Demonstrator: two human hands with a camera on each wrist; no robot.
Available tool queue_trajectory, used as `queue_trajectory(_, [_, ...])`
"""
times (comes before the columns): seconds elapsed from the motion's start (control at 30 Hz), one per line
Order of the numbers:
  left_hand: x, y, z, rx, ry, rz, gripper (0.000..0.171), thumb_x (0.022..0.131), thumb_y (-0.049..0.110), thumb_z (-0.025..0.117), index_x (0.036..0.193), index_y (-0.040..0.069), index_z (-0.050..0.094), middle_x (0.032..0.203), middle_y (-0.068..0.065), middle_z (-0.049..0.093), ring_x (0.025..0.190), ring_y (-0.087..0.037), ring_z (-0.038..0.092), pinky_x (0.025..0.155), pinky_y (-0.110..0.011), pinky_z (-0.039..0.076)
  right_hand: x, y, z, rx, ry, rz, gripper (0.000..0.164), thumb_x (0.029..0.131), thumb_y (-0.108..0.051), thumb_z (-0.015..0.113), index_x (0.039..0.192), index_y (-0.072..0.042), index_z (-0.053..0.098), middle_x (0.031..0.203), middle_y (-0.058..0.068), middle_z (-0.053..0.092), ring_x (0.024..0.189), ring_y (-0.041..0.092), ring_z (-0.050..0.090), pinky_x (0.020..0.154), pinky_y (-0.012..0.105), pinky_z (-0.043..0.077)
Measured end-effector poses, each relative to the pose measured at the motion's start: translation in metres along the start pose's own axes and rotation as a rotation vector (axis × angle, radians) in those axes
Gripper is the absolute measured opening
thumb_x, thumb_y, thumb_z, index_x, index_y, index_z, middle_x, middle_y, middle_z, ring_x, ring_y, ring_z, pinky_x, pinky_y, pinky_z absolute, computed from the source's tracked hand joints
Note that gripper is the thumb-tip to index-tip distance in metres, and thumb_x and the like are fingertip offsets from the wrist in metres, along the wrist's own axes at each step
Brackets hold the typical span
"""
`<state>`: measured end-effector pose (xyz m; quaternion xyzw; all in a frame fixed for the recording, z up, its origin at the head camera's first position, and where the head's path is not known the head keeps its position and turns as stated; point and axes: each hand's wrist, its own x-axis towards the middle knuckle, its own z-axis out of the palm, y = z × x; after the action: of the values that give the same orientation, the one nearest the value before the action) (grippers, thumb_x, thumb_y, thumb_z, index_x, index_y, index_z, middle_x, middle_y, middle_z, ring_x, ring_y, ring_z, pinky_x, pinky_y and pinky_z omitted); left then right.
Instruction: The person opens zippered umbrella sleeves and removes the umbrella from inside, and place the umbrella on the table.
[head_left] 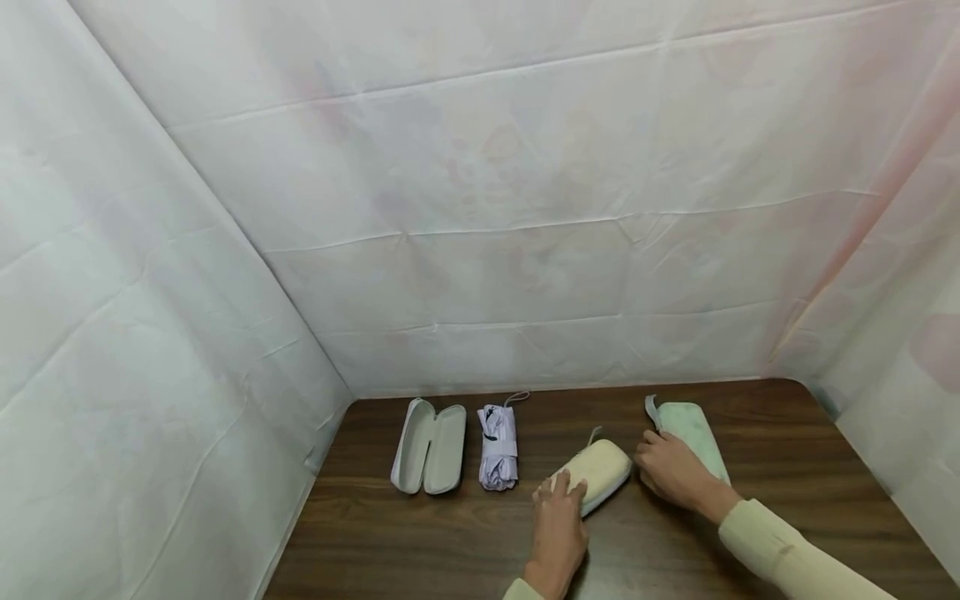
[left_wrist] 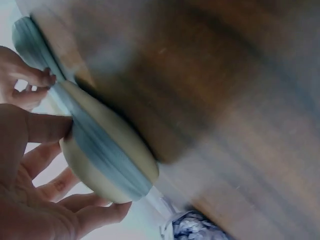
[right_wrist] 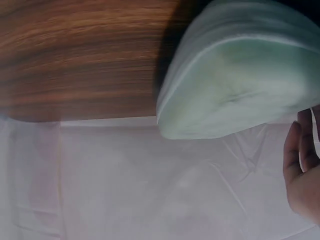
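Note:
My left hand [head_left: 558,525] grips the near left end of a pale yellow zip case [head_left: 600,468]. In the left wrist view, its thumb and fingers curl round the yellow case [left_wrist: 130,145], across the blue-grey zip band. My right hand [head_left: 671,468] is between the yellow case and a mint green zip case [head_left: 692,433]. Seen from the left wrist, the right hand's [left_wrist: 20,80] thumb and finger come close together at the yellow case's far end; whether they pinch anything is unclear. The green case [right_wrist: 240,90] fills much of the right wrist view.
An open grey-lined glasses case [head_left: 430,447] lies at the left of the brown wooden table [head_left: 375,533]. Beside it is a folded lilac umbrella [head_left: 498,450] with a wrist loop. A white sheet [head_left: 510,250] hangs behind the table and along its sides.

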<state>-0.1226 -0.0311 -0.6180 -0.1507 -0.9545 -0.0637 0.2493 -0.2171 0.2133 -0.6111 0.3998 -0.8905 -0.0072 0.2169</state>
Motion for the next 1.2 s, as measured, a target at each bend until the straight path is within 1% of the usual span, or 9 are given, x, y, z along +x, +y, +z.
queue_trajectory(0.07, [0.001, 0.003, -0.003, 0.028, -0.007, -0.006, 0.047, 0.068, 0.015, 0.092, 0.113, 0.024, 0.080, 0.121, -0.006, 0.068, 0.099, -0.032, 0.069, 0.079, -0.046, 0.057, 0.003, 0.000, 0.002, 0.007, 0.012, 0.028, 0.014, 0.080, -0.011, 0.084, 0.073, -0.014, 0.071, 0.076, -0.001, 0.066, 0.076, 0.022, 0.054, 0.063, 0.036, 0.046])
queue_trajectory(0.13, [0.002, 0.006, -0.004, 0.058, 0.005, -0.022, 0.045, 0.070, 0.018, 0.092, 0.113, 0.026, 0.080, 0.121, -0.008, 0.068, 0.098, -0.030, 0.069, 0.077, -0.045, 0.058, 0.005, 0.000, 0.005, 0.004, 0.026, 0.047, 0.016, 0.080, -0.010, 0.084, 0.072, -0.014, 0.071, 0.075, -0.001, 0.065, 0.075, 0.022, 0.055, 0.062, 0.036, 0.046])
queue_trajectory(0.23, [0.001, 0.010, -0.003, 0.118, 0.021, -0.057, 0.046, 0.068, 0.020, 0.093, 0.111, 0.029, 0.079, 0.121, -0.010, 0.069, 0.096, -0.030, 0.069, 0.074, -0.044, 0.058, 0.008, 0.000, 0.010, 0.007, 0.048, 0.056, 0.018, 0.081, -0.008, 0.085, 0.072, -0.014, 0.071, 0.073, -0.001, 0.064, 0.075, 0.021, 0.055, 0.060, 0.035, 0.045])
queue_trajectory(0.4, [0.001, 0.018, 0.002, 0.184, -0.001, -0.126, 0.052, 0.063, 0.024, 0.095, 0.111, 0.030, 0.077, 0.123, -0.012, 0.071, 0.098, -0.030, 0.069, 0.075, -0.042, 0.059, 0.011, -0.001, 0.015, -0.001, 0.077, 0.033, 0.020, 0.080, -0.006, 0.086, 0.071, -0.013, 0.070, 0.073, -0.001, 0.063, 0.074, 0.020, 0.054, 0.059, 0.033, 0.043])
queue_trajectory(0.5, [0.002, 0.022, 0.004, 0.195, -0.028, -0.159, 0.057, 0.061, 0.024, 0.097, 0.113, 0.030, 0.077, 0.124, -0.012, 0.071, 0.100, -0.030, 0.070, 0.078, -0.042, 0.059, 0.013, 0.001, 0.015, -0.020, 0.082, 0.010, 0.021, 0.078, -0.005, 0.087, 0.070, -0.013, 0.069, 0.073, -0.001, 0.062, 0.075, 0.021, 0.054, 0.059, 0.033, 0.043])
queue_trajectory(0.6, [0.004, 0.024, 0.005, 0.200, -0.042, -0.185, 0.058, 0.061, 0.024, 0.097, 0.115, 0.030, 0.076, 0.125, -0.012, 0.071, 0.101, -0.030, 0.070, 0.080, -0.043, 0.058, 0.014, 0.002, 0.013, -0.041, 0.077, -0.012, 0.022, 0.078, -0.005, 0.087, 0.069, -0.013, 0.068, 0.073, 0.000, 0.062, 0.075, 0.021, 0.054, 0.059, 0.033, 0.042])
queue_trajectory(0.83, [0.005, 0.024, 0.005, 0.209, -0.039, -0.200, 0.060, 0.058, 0.025, 0.098, 0.113, 0.030, 0.076, 0.124, -0.011, 0.071, 0.101, -0.029, 0.070, 0.079, -0.043, 0.058, 0.015, 0.001, 0.008, -0.068, 0.075, -0.053, 0.021, 0.077, -0.006, 0.086, 0.070, -0.012, 0.068, 0.073, 0.001, 0.061, 0.076, 0.021, 0.054, 0.058, 0.033, 0.043])
queue_trajectory(0.93, [0.006, 0.024, 0.005, 0.215, -0.042, -0.195, 0.060, 0.058, 0.026, 0.098, 0.113, 0.030, 0.076, 0.124, -0.010, 0.071, 0.101, -0.028, 0.070, 0.079, -0.042, 0.057, 0.013, -0.001, 0.007, -0.072, 0.074, -0.052, 0.020, 0.077, -0.006, 0.087, 0.071, -0.011, 0.069, 0.074, 0.001, 0.062, 0.076, 0.021, 0.055, 0.058, 0.033, 0.044])
queue_trajectory(1.2, [0.006, 0.025, 0.005, 0.225, -0.066, -0.202, 0.058, 0.059, 0.028, 0.097, 0.114, 0.031, 0.076, 0.125, -0.010, 0.071, 0.101, -0.028, 0.070, 0.081, -0.041, 0.057, 0.008, -0.008, 0.005, -0.091, 0.085, -0.054, 0.022, 0.071, -0.001, 0.086, 0.070, -0.011, 0.067, 0.073, 0.001, 0.059, 0.074, 0.020, 0.059, 0.059, 0.033, 0.046])
